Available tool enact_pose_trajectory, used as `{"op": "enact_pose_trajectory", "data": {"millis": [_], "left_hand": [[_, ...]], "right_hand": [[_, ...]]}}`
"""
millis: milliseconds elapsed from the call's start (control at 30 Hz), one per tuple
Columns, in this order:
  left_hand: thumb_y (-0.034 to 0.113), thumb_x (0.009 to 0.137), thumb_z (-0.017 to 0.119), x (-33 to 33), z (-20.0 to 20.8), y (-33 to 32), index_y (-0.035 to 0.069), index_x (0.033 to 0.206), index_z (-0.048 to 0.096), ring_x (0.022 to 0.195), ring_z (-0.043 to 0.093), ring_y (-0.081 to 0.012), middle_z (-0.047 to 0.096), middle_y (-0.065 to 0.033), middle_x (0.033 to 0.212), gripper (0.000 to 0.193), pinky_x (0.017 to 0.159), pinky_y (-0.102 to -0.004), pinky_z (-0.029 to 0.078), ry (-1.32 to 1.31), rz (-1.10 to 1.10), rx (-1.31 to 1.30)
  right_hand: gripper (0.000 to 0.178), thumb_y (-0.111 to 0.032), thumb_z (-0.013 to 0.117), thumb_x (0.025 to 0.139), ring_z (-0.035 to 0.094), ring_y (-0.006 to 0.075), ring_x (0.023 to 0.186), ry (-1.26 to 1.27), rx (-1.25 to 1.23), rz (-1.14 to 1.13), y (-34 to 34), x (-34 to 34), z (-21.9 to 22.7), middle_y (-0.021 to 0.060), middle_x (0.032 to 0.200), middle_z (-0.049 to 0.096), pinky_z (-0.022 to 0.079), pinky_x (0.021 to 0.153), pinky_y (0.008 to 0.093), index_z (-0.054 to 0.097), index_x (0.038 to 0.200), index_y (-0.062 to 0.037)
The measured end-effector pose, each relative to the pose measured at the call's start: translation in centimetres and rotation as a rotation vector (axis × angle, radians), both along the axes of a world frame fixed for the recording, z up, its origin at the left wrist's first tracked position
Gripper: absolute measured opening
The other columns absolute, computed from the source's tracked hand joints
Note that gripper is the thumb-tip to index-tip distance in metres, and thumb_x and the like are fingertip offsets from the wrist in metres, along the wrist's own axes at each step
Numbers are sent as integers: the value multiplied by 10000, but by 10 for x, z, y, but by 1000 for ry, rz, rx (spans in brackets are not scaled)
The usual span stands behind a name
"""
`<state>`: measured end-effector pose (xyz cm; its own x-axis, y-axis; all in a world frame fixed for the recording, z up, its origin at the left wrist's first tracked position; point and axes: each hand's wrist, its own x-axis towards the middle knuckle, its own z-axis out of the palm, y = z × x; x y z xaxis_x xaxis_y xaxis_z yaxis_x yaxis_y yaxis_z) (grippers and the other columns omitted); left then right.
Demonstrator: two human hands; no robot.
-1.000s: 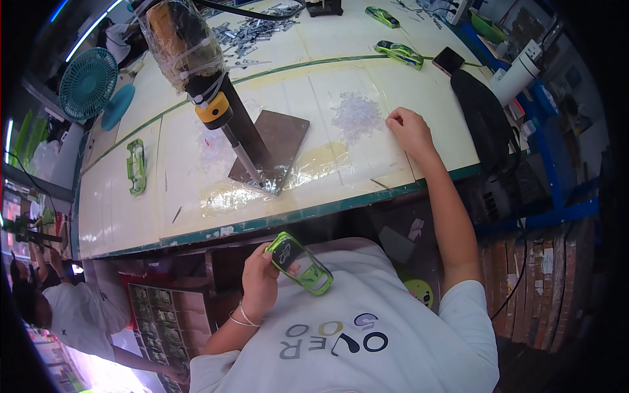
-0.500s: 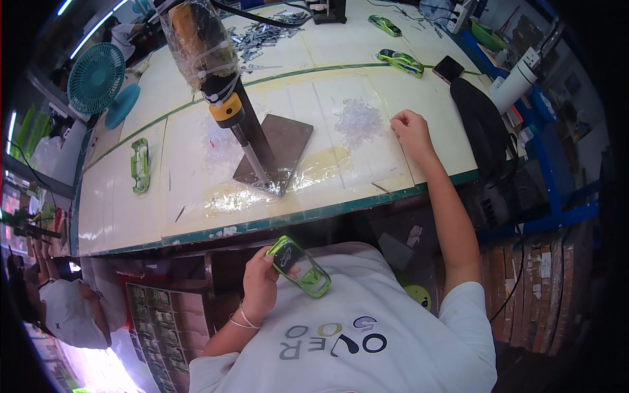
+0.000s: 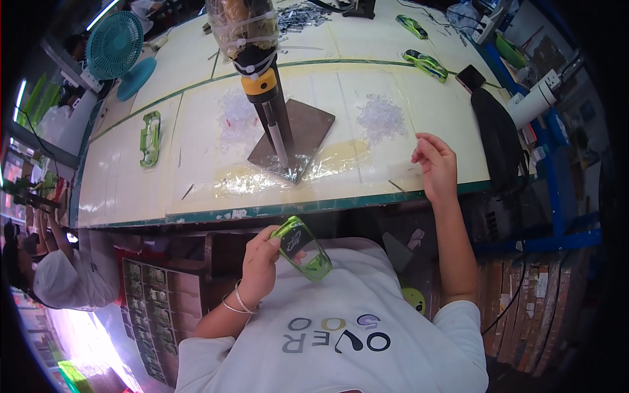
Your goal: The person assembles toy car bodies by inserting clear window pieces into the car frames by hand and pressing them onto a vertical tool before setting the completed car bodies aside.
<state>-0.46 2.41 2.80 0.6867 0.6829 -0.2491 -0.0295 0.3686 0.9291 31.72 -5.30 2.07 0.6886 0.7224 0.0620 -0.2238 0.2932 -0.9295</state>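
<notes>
In front of my chest, my left hand [image 3: 262, 259] grips a green toy car body shell [image 3: 303, 249] by its edge. The shell is tilted, and its dark windows and roof face up. My right hand [image 3: 438, 165] is over the table's front right part, with fingers curled in and fingertips close together. Whatever they may pinch is too small to make out. Just beyond and left of it lies a pile of small clear plastic pieces [image 3: 381, 118]. A second clear pile [image 3: 237, 118] sits further left, partly behind an upright machine.
The machine [image 3: 262, 85], its head wrapped in film, stands on a dark metal plate [image 3: 313, 124]. Another green shell [image 3: 150, 139] lies left, and green car bodies [image 3: 426, 64] lie far right. A black bag [image 3: 495, 141], phone [image 3: 470, 78] and teal fan [image 3: 115, 46] flank the table.
My right hand has drawn back from the clear pile toward the table's front edge. The car shell stays in my left hand. The whole view has shifted slightly.
</notes>
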Motion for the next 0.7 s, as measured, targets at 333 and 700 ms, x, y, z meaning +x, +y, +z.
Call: {"op": "enact_pose_trajectory", "data": {"millis": [333,700], "left_hand": [[115,806,369,8,19,1,-88,1003,471,722,576,-161,567,-131,827,301,643,-260,473,-25,-240,306],[98,829,394,7,32,-2,-29,969,494,674,518,-157,541,-111,780,215,631,-255,414,24,-305,510]], "right_hand": [[118,20,549,748,587,196,654,270,-49,456,-17,-123,27,136,729,588,500,632,297,562,859,59],[105,59,584,711,517,134,828,108,33,517,-11,-149,20,93,946,493,468,714,242,583,814,41]]}}
